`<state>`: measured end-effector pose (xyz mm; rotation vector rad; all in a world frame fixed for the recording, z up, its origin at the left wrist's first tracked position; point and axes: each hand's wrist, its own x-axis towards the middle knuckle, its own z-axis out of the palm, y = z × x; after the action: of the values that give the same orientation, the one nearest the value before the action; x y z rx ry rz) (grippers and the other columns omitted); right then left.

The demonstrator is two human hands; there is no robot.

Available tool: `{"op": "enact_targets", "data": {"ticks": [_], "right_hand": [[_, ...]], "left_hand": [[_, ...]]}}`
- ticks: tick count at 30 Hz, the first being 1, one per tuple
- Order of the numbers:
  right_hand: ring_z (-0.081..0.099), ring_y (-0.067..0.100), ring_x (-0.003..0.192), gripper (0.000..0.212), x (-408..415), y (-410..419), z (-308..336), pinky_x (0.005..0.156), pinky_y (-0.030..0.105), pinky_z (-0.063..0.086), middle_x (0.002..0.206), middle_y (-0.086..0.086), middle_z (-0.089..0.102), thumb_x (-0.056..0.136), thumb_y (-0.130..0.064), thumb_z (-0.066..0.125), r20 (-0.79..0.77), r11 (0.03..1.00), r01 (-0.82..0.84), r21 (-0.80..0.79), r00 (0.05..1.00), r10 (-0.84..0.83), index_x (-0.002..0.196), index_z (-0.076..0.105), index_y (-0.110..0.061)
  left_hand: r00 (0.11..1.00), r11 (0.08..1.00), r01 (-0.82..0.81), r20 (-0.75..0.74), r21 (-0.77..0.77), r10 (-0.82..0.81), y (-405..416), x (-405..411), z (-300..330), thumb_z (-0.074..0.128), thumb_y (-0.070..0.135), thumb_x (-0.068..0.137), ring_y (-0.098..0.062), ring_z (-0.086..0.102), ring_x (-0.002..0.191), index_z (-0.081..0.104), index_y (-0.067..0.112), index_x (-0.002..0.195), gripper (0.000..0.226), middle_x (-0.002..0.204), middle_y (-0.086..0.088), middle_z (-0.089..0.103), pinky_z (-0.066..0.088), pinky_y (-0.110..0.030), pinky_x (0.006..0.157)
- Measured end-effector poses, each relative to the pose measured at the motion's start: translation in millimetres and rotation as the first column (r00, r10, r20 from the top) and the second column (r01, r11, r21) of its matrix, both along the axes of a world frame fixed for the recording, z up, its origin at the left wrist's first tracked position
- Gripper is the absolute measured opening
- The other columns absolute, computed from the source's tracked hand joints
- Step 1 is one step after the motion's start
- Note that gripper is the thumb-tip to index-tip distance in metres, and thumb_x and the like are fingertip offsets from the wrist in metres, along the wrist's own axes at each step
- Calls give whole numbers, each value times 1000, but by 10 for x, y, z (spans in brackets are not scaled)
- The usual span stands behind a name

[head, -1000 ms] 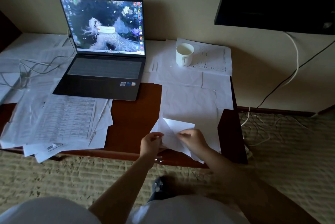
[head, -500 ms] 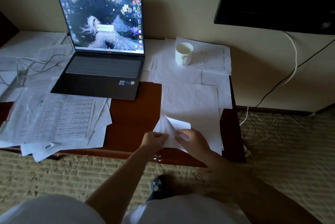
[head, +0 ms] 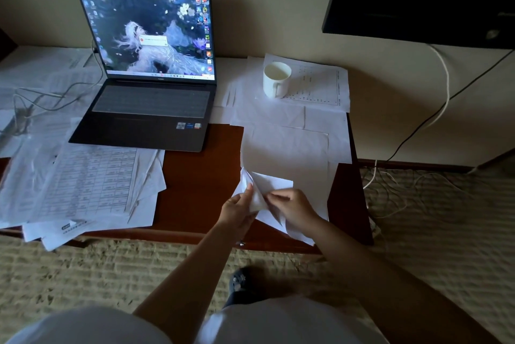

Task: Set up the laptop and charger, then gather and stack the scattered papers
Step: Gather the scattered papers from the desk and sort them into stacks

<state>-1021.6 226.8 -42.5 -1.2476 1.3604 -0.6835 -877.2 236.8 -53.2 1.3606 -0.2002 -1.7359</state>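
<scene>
While both hands work lower centre, left hand (head: 239, 208) and right hand (head: 292, 207) now pinch raised corner of white paper sheet (head: 271, 183), fold lifted higher off brown wooden table (head: 200, 176); gathering begun, stacks remain scattered

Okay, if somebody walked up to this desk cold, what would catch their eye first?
Probably the lit laptop, open at the back left of the wooden desk, its screen the brightest thing there. Next, the left hand and right hand at the front edge, pinching a folded white sheet. Behind them a white mug stands on printed papers.
</scene>
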Motion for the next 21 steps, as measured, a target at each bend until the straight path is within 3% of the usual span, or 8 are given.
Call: {"op": "enact_targets", "data": {"ticks": [5, 8, 10, 12, 13, 16, 18, 21], "right_hand": [[62, 44, 88, 24, 26, 51, 129, 80, 37, 53, 94, 34, 64, 83, -23, 72, 77, 992, -92, 82, 993, 85, 94, 73, -2], [68, 14, 72, 15, 33, 84, 226, 63, 14, 51, 78, 11, 69, 85, -7, 68, 189, 984, -63, 165, 981, 31, 95, 70, 5], [63, 9, 65, 13, 18, 73, 202, 62, 16, 47, 69, 3, 64, 88, -9, 66, 127, 982, -49, 182, 992, 26, 87, 70, 3], [54, 19, 63, 22, -31, 8, 76, 64, 28, 39, 63, 9, 55, 91, -16, 63, -110, 995, 69, 71, 992, -61, 76, 67, 1], [56, 25, 67, 22, -64, -40, 8, 66, 30, 38, 67, 13, 58, 92, -16, 60, -224, 975, 220, -20, 950, -219, 79, 68, 0], [60, 36, 104, 31, -131, -135, 58, 84, 34, 43, 111, 24, 64, 98, -15, 47, -269, 741, 597, -306, 693, -669, 116, 61, 6], [58, 34, 106, 36, -73, -157, 119, 85, 31, 42, 113, 25, 62, 98, -18, 43, -190, 650, 559, -515, 665, -722, 118, 58, 8], [55, 18, 83, 31, 87, -37, 68, 64, 24, 40, 90, 15, 65, 93, -21, 44, -254, 627, 249, -738, 759, -600, 104, 62, 2]], "left_hand": [[991, 998, -60, -124, -9, 58, 33, -24, 22, 48, 25, 98, -20, 69, 78, 61, -2, 97, 30, 91, -16, 69, 60, -28, 71], [984, 998, -55, -170, -24, 50, 29, -27, 15, 48, 27, 98, -23, 70, 85, 60, -4, 107, 34, 103, -19, 67, 60, -30, 72], [991, 998, -61, -118, -7, 60, 12, -37, 13, 53, 23, 96, -23, 70, 82, 62, -4, 101, 29, 96, -18, 68, 59, -30, 67], [993, 998, -60, 101, 31, 57, -1, -18, -7, 63, 20, 91, -24, 66, 79, 64, -2, 89, 22, 88, -16, 65, 60, -33, 68], [959, 998, -38, 281, 56, 21, 0, 21, -44, 67, 20, 88, -25, 65, 79, 65, 1, 83, 20, 86, -15, 64, 60, -38, 71], [773, 993, -17, 631, 117, -61, 39, 158, -57, 65, 20, 86, -24, 59, 77, 66, 9, 73, 16, 79, -8, 62, 56, -43, 77], [757, 989, -49, 651, 139, -55, 73, 205, -27, 62, 17, 84, -24, 55, 75, 63, 11, 69, 16, 75, -5, 58, 52, -38, 70], [856, 984, -94, 517, 153, 1, 83, 228, -37, 67, 17, 76, -27, 59, 78, 66, 5, 81, 13, 80, -10, 62, 52, -37, 70]]}}
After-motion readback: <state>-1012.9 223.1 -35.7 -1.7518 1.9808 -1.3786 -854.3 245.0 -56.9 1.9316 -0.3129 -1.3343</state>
